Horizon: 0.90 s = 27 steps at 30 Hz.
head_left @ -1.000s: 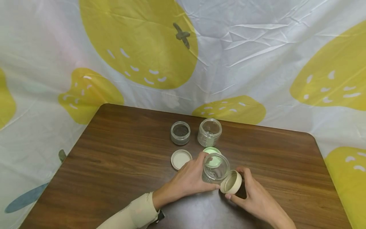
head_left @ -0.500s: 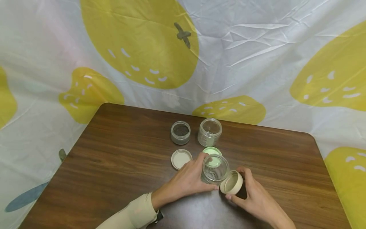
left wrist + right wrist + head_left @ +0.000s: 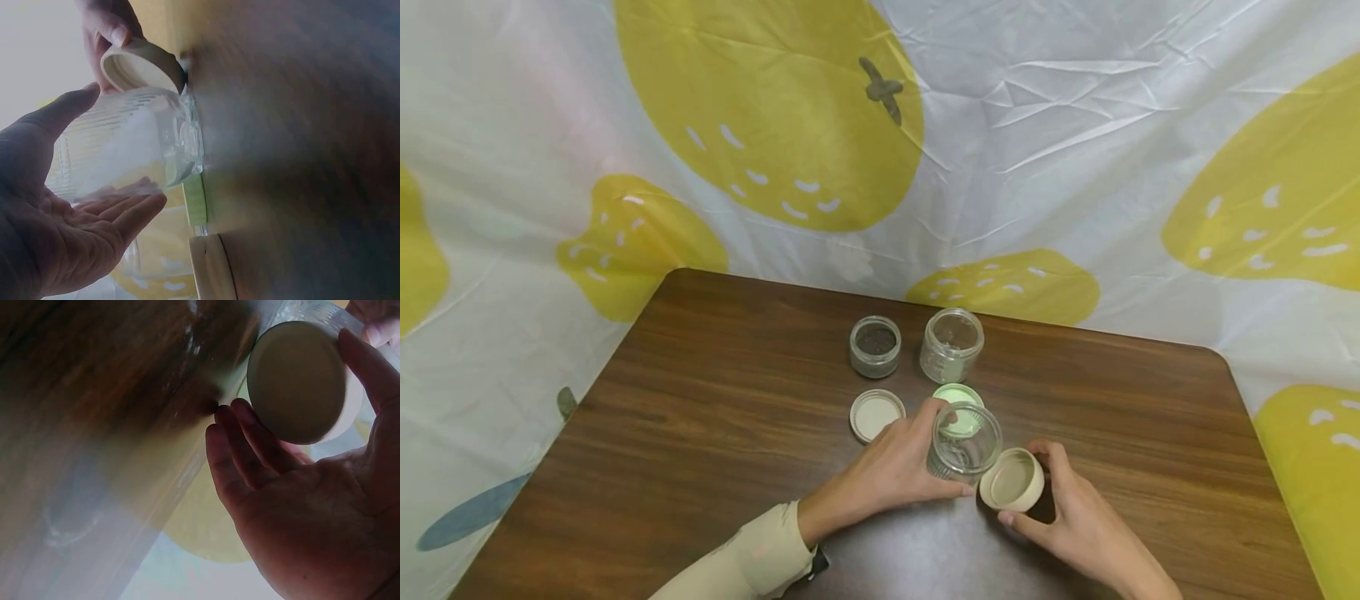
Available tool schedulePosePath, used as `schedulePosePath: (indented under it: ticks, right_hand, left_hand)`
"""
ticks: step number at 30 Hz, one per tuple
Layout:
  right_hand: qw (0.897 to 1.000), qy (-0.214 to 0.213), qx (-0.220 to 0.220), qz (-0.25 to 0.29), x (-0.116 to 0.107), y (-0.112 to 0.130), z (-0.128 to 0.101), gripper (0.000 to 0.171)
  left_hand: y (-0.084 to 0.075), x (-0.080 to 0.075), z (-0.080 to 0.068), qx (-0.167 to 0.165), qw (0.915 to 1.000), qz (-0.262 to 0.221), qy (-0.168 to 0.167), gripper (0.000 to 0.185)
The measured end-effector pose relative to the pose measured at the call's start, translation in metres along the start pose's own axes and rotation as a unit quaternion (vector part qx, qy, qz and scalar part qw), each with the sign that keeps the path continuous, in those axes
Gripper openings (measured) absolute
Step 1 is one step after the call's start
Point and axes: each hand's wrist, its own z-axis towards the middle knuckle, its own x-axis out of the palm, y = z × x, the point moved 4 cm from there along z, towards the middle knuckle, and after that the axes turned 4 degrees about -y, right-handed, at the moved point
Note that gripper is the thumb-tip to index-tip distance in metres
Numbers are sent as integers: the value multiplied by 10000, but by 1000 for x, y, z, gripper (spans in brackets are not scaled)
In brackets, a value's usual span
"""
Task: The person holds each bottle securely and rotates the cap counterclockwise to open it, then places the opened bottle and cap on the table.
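1. Both hands work at the near middle of the dark wooden table [image 3: 700,400]: the left hand [image 3: 891,471] wraps thumb and fingers around a clear ribbed glass jar [image 3: 965,442], steadying it upright on the wood.
2. Just right of it, the right hand [image 3: 1075,521] grips a round cream plastic lid [image 3: 1012,481] by its rim, hollow side up and tilted, with its edge touching the jar's side.
3. From the left wrist view the jar [image 3: 125,153] looks empty, and the lid [image 3: 140,65] sits beside its mouth rather than on it.
4. Behind the jar lies a pale green lid [image 3: 957,394], partly hidden; to its left a white lid [image 3: 876,415] lies flat.
5. Farther back stand a small open glass jar with dark contents [image 3: 876,346] and, right of it, a taller open clear jar [image 3: 951,345].
6. I'd judge the step to be the meeting of lid and jar; whether it is coming off or going on I cannot tell. If going on, the lid needs turning over and centring on the mouth while the left hand keeps the jar from sliding.
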Motion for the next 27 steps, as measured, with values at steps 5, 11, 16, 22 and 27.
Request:
schedulePosePath:
  ticks: [5, 11, 16, 22, 27]
  right_hand:
    - [10000, 68, -1, -32, 0, -1, 0, 83]
    - [9996, 56, -119, -255, 4, -2, -3, 82]
    - [9992, -76, -305, -258, 4, -3, -5, 82]
    - [9973, -290, -655, -155, 5, -3, -7, 85]
    - [9957, -313, -858, -126, 9, -3, -10, 88]
  left_hand:
    - [2, -1, 1, 35, 10000, 39, 24, 94]
    - [2, -1, 1, -7, 9999, -54, 107, 94]
    - [2, -2, 1, 1, 9999, -101, 134, 93]
    - [2, -2, 2, -43, 9998, -102, 167, 92]
    - [2, -2, 2, -95, 9997, -115, 201, 91]
